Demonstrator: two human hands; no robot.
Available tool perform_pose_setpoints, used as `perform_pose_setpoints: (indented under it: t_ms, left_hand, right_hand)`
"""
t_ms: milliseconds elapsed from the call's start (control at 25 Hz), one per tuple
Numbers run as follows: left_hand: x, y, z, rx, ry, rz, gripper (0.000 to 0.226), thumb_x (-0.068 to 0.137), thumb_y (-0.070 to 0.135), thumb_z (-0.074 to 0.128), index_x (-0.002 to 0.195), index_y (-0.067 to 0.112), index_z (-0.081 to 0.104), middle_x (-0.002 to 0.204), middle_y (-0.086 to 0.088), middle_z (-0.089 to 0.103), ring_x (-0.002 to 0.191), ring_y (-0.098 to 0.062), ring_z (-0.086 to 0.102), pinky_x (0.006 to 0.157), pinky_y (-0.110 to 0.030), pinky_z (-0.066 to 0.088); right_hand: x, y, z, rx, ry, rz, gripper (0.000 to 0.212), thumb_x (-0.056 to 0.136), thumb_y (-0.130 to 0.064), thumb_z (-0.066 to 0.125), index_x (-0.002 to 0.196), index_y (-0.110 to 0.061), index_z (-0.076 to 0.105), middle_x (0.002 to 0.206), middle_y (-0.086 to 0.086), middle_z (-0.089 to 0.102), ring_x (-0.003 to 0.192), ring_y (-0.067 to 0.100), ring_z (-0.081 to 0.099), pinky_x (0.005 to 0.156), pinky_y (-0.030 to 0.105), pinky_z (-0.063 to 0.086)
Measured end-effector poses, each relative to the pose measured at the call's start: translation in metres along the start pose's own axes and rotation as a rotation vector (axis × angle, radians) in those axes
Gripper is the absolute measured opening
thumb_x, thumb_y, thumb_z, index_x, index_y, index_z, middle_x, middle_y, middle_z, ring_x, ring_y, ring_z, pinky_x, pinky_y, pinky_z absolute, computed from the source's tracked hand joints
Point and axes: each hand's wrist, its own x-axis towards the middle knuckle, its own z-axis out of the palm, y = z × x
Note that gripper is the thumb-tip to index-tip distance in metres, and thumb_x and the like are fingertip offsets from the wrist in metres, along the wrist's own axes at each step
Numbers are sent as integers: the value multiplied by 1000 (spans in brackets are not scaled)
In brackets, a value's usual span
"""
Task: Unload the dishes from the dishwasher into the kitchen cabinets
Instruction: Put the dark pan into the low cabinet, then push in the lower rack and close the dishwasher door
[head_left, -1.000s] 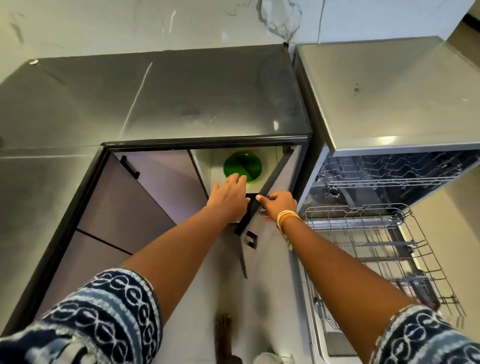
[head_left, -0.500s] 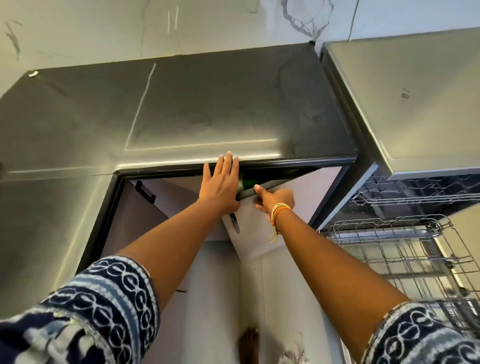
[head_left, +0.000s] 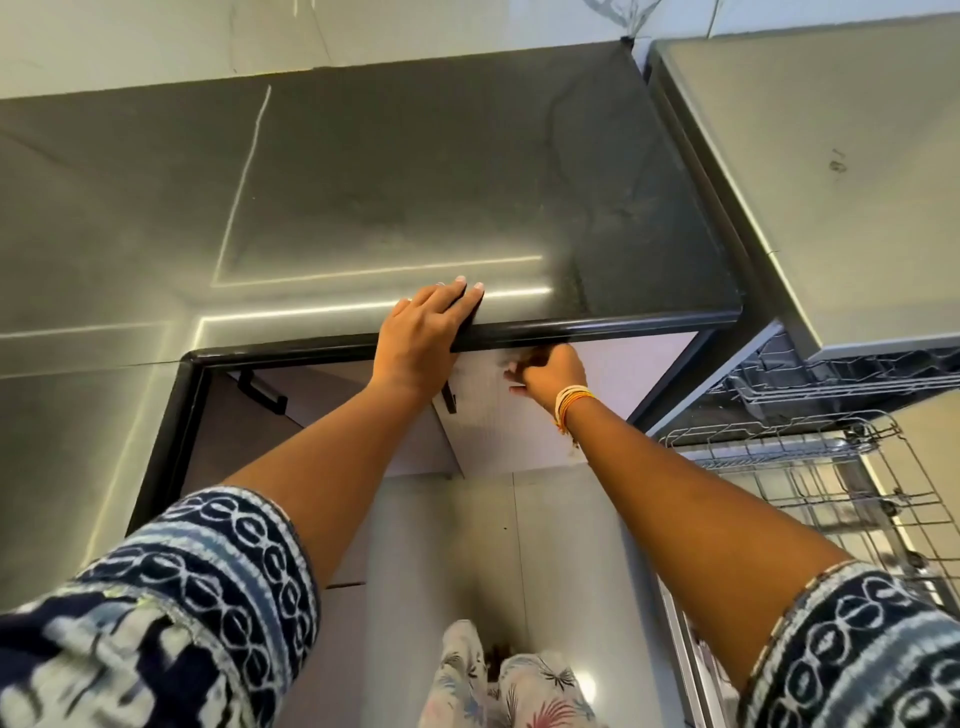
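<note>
We are resting our left hand flat over the front lip of the dark countertop, fingers straight and lying on the edge, holding nothing. Our right hand is tucked just under that lip at about four o'clock from the left; its fingers are curled and blurred against the pale cabinet door, so we cannot tell whether they are gripping the door's edge or only pushing it.

A second ago we were reaching into the open cabinet, where a green dish was sitting on the shelf; half a second ago only a sliver of green was showing in the narrowing gap. Now the door is lying nearly flush beneath the counter and the dish is hidden behind it, so we are judging that it is stowed inside and that this round of putting away is finishing.

Outward from the hands, a black door handle is showing just below the left wrist, and another handle is sitting on the neighbouring door at nine o'clock. At three o'clock the dishwasher is standing open with its lower rack pulled out; the wire tines we can see are carrying no dishes, though the rack's near end is hidden behind our right sleeve. We are likely turning there next to check for anything remaining.
</note>
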Motion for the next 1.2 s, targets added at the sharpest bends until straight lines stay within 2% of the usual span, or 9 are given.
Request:
perform_pose_setpoints:
  t_ms: [120, 240, 360, 480, 560, 680, 920, 1080, 1200]
  left_hand:
    - [0, 4, 8, 51, 59, -12, 71, 69, 0, 72, 136, 14, 51, 132, -10, 58, 111, -31, 59, 77, -38, 49]
    - [7, 14, 9, 225, -39, -14, 77, 61, 8, 78, 132, 15, 51, 124, -7, 59, 99, -27, 61, 69, -33, 46]
    - [9, 34, 5, 366, -138, -36, 72, 60, 17, 78, 125, 16, 49, 116, -3, 59, 91, -20, 60, 66, -28, 43]
    - [-11, 57, 6, 380, -158, -52, 72, 77, 17, 58, 143, 5, 30, 140, -13, 44, 122, -28, 50, 92, -34, 44]
    - [-36, 82, 7, 301, -190, -42, 75, 83, 13, 44, 151, 4, 11, 155, -17, 22, 142, -33, 26, 113, -44, 27]
    - [-72, 143, 3, 248, -272, 48, 76, 87, 14, 40, 153, 10, 2, 161, -12, 1, 149, -29, 4, 119, -49, 7]
    - [-144, 295, -3, 173, -346, 4, 74, 94, 38, 42, 153, 13, 5, 162, -7, 0, 149, -25, 3, 117, -53, 7]
    - [-181, 395, 1, 102, -383, 70, 71, 96, 44, 38, 153, 14, 9, 162, -7, 2, 149, -24, 6, 116, -55, 8]
    - [-198, 449, 11, 80, -424, 145, 70, 96, 45, 37, 153, 15, 9, 162, -6, 4, 149, -23, 7, 117, -54, 10]
  right_hand:
    - [14, 8, 3, -16, -8, 25, 35, 80, 5, 62, 114, -2, 58, 108, 18, 66, 103, 34, 65, 83, 48, 58]
    - [12, 4, 3, 16, -34, 29, 29, 83, 1, 62, 109, -9, 57, 112, 15, 66, 108, 31, 62, 96, 51, 50]
    - [0, 8, -7, -104, -137, 32, 49, 87, -9, 65, 131, -13, 44, 132, 13, 54, 123, 33, 51, 105, 52, 42]
    - [-16, 18, -30, -345, -207, 20, 65, 89, -17, 64, 144, -12, 30, 143, 15, 44, 129, 36, 45, 107, 48, 41]
    - [-32, 31, -55, -536, -197, -14, 69, 88, -21, 65, 146, -10, 28, 145, 16, 43, 129, 36, 45, 106, 44, 42]
    - [-67, 62, -105, -771, -148, -106, 68, 86, -20, 66, 143, -9, 30, 139, 17, 47, 125, 36, 49, 103, 43, 44]
    - [-153, 144, -219, -996, -182, -195, 61, 80, -26, 69, 131, -8, 41, 132, 17, 49, 119, 37, 52, 98, 45, 47]
    - [-200, 219, -301, -1023, -157, -79, 67, 80, -27, 69, 137, -8, 40, 137, 16, 47, 123, 36, 50, 100, 44, 46]
    - [-225, 271, -350, -1013, -145, 21, 62, 79, -26, 68, 132, -8, 43, 135, 16, 50, 116, 37, 55, 96, 44, 50]
